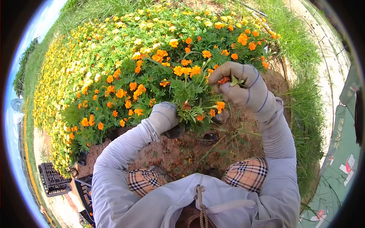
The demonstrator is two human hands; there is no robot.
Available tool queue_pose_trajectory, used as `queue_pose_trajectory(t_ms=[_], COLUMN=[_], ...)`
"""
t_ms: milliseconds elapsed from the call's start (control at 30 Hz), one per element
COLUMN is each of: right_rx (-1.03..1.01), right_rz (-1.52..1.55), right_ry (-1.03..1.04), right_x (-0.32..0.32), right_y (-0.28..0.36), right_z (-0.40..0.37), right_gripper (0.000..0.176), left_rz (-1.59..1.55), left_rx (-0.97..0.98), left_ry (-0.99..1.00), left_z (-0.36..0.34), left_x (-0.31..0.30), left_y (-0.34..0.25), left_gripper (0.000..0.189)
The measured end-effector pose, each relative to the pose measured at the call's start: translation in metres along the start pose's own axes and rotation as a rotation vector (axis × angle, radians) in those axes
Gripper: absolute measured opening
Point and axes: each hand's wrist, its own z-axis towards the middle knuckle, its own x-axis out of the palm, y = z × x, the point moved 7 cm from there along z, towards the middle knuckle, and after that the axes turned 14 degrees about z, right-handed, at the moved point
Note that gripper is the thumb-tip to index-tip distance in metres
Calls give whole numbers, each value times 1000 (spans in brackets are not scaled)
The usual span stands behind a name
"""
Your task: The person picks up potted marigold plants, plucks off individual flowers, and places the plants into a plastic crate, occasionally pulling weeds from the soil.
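Orange marigolds (186, 71) grow in a dense leafy clump in front of me. My gloved right hand (243, 81) is raised above the right side of the clump. Its fingers are curled round a withered marigold head (223, 80), with a bit of green showing in the palm. My gloved left hand (164, 115) reaches low into the front of the plants. Leaves and the glove's back hide those fingers, so their grip does not show. Beside them a brownish, faded bloom (186, 105) stands among the leaves.
Bare reddish soil (178, 154) with scattered petals lies between my knees. Dark crates (54, 179) stand at the lower left. Tall grass (304, 114) borders the right side, beyond which lies a green printed sheet (338, 140). Yellow marigolds (57, 98) fill the bed leftward.
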Motion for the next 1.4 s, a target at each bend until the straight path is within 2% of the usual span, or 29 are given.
queue_pose_trajectory(t_ms=[33, 100, 133, 200, 233, 267, 300, 333, 367, 433, 467, 500, 567, 667, 767, 800, 900, 933, 1033, 1100, 1133, 1233, 1367, 1400], right_rx=[-39, -153, 67, 78, 82, 38, 85, 126, 162, 137, 121, 70, -34, -319, -128, 84, 204, 90, -57, -171, -234, -578, -507, -510], right_rz=[-225, -628, -793, -887, -936, -860, -539, -214, 114, 308, 406, 425, 454, -315, -18, 54, 98, 124, 105, 21, 37, -406, -597, -397], right_ry=[196, 238, 308, 412, 463, 406, 474, 535, 594, 739, 814, 871, 985, 837, 810, 888, 759, 689, 202, -41, -86, -98, -54, -122], right_x=[22, 53, 61, 72, 75, 73, 73, 72, 71, 77, 84, 94, 116, 132, 120, 117, 96, 95, 73, 61, 61, 80, 95, 89], right_y=[2, -18, -37, -59, -68, -61, -53, -37, -20, 5, 13, 12, -2, -36, -25, -26, -20, -27, -23, -7, 0, 24, 10, 12], right_z=[-2, -4, -3, -4, -5, -5, -7, -10, -13, -25, -31, -35, -45, -53, -46, -42, -24, -20, 8, 28, 39, 62, 82, 82], right_gripper=[27, 43, 45, 35, 31, 26, 25, 23, 22, 20, 18, 20, 23, 27, 29, 23, 24, 20, 18, 20, 26, 30, 24, 18], left_rz=[-13, -33, -26, -10, -32, -54, -76, -100, -193, -380, -662, -573, -673, -904, -1124, -1217, -1554, -1587, -1706, -1671, -1668, -1565, -1462, -1515], left_rx=[4, 17, 11, -1, -2, -3, -5, 46, 167, 394, 400, 487, 562, 630, 657, 651, 581, 487, 465, 465, 477, 549, 587, 564], left_ry=[1, 2, 15, 39, -12, -64, -113, -53, -115, -239, -109, -215, -208, -116, -26, 5, 113, 131, 80, 60, 67, 74, 112, 63], left_z=[1, 0, -1, -2, -4, -7, -9, -12, -9, -3, -1, -4, -9, -20, -32, -39, -62, -66, -74, -75, -75, -72, -71, -71], left_x=[3, -7, -10, -15, -17, -16, -23, -25, -22, 2, 14, 10, 3, -20, -39, -44, -66, -64, -62, -65, -69, -72, -68, -69], left_y=[0, -3, -4, -6, -4, -1, 2, 2, 4, 24, 38, 46, 60, 66, 63, 61, 56, 60, 66, 63, 59, 54, 53, 56], left_gripper=[33, 34, 33, 33, 33, 33, 34, 30, 30, 30, 30, 29, 28, 26, 25, 24, 24, 32, 32, 33, 34, 39, 43, 44])
